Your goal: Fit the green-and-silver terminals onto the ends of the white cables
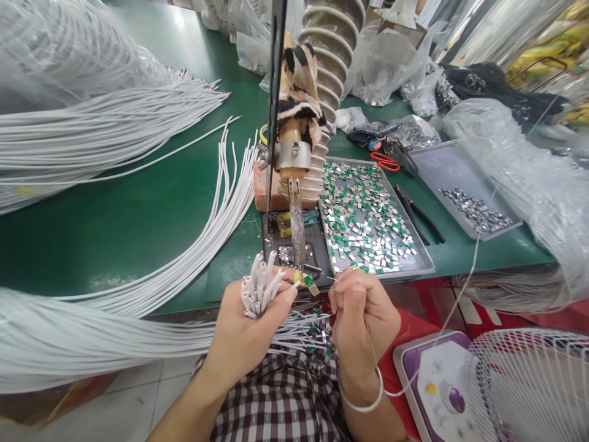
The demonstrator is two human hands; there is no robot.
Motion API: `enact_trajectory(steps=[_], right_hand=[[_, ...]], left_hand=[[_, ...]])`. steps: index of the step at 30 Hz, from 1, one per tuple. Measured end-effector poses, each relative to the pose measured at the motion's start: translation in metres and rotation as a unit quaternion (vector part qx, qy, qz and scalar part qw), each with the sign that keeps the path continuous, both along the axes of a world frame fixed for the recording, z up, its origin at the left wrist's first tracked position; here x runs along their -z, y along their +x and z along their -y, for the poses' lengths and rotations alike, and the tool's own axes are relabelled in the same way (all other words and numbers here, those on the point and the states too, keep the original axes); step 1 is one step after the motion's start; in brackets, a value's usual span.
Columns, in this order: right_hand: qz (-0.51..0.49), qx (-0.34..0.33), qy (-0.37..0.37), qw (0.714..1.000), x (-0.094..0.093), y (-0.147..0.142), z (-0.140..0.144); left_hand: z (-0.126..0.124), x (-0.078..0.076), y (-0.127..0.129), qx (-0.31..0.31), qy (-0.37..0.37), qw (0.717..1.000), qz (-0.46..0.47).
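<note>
Hands [248, 325] seemingly soldering wires [260, 285].

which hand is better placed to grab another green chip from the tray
Right hand: it sits just below the tray of green chips, while the left hand is full of white wires.

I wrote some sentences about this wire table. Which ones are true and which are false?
1. The left hand grips a bunch of white wire ends. True.
2. The flat metal tray of small green and silver pieces sits on a red table. False: the table is green.
3. Orange-handled scissors lie behind that tray. True.
4. The right hand holds black pliers. False: the black-handled pliers lie on the table beside the tray.
</note>
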State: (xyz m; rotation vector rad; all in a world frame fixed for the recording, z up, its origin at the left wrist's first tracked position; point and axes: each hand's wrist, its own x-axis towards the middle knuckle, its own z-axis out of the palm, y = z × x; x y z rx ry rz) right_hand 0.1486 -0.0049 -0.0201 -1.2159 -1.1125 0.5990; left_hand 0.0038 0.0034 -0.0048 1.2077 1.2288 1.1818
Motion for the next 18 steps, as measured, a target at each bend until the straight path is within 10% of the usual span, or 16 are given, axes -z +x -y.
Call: enact_trajectory(steps=[7, 18], right_hand=[[-0.195, -0.076, -0.019, 0.978, -0.014, 0.001, -0.014], [0.057, -0.046, -0.013, 0.997, -0.01, -0.009, 0.005]], left_hand=[[-0.004, -0.006, -0.003, -0.013, -0.009, 1.0, 0.003], [-0.002, -0.008, 0.0, -0.023, -0.014, 1.0, 0.005]])
